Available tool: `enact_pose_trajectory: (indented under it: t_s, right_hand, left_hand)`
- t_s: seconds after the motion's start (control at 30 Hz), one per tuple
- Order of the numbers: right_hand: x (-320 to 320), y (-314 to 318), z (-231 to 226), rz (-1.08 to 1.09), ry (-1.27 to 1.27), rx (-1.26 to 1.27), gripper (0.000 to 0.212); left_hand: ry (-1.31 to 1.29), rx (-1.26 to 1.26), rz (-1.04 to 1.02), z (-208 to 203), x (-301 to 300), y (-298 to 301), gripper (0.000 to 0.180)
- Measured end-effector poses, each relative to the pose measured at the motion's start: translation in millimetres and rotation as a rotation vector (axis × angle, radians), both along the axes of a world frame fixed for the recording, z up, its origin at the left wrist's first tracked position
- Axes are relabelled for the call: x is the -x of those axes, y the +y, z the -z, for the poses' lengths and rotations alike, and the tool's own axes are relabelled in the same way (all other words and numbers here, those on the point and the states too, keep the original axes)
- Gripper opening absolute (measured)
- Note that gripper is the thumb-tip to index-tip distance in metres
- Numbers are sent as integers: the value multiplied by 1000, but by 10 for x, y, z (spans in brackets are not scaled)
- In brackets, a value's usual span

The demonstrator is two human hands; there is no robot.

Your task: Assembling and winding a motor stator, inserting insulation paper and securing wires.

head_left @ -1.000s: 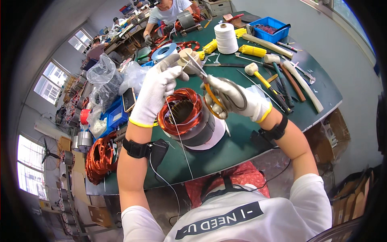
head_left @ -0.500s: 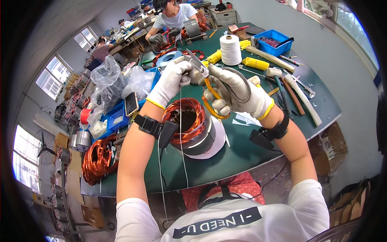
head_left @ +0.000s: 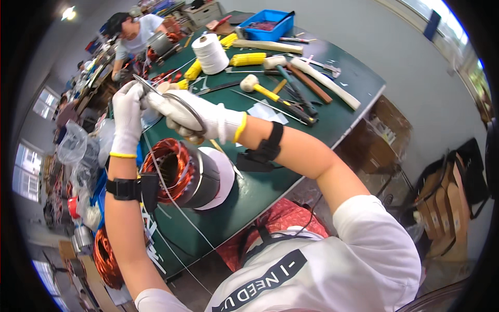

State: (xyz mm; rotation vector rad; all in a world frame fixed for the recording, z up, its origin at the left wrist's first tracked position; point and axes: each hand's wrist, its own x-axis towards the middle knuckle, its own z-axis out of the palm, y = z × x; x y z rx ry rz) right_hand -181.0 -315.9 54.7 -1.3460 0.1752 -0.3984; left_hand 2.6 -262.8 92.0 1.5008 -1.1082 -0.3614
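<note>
My left hand (head_left: 126, 104), in a white glove with a yellow cuff, is raised with its fingers closed, pinching a white cord (head_left: 169, 195) that hangs past the stator toward my lap. My right hand (head_left: 210, 113), gloved alike, is wrapped round scissors (head_left: 143, 83). Their metal blades point up and left beside my left fingertips, and a grey loop lies over the back of my right hand. The orange handle is mostly hidden now. Below both hands, a stator (head_left: 206, 174) with copper windings (head_left: 183, 170) lies on its side by a white disc (head_left: 224, 177).
A white cord spool (head_left: 210, 54), yellow stick bundles (head_left: 248, 59), a blue bin (head_left: 267, 25), a mallet (head_left: 260, 89) and wooden bars (head_left: 327, 83) lie farther back. Copper coils (head_left: 105, 260) are at left. A co-worker (head_left: 136, 36) sits across the table.
My view has turned, so the table and tools appear shifted left and up. Both hands remain together, the right hand still round the scissors; its orange handle has gone mostly out of sight.
</note>
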Motion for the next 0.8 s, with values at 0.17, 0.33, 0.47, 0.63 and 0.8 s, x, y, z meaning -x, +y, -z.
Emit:
enact_pose_trajectory:
  t_s: [0.17,0.33,0.47,0.63,0.8]
  right_hand:
    - [203,-226,118,-5,-8,-115,48]
    - [839,-666,1048,566,648,866,57]
    - [1095,-837,1462,521,808,1174,43]
    - [664,53,431,391,-171,615,69]
    - [254,1382,-479,-551,-169,38,62]
  left_hand:
    - [-56,-29,-149,-101,-620,113,19]
    - [506,129,-326,-339,-1764,1049,15]
    - [419,302,164,-411,-1706,1661,17]
    - [561,307,738,-866,8,1717,21]
    - [404,434,516,-978,863,1768,24]
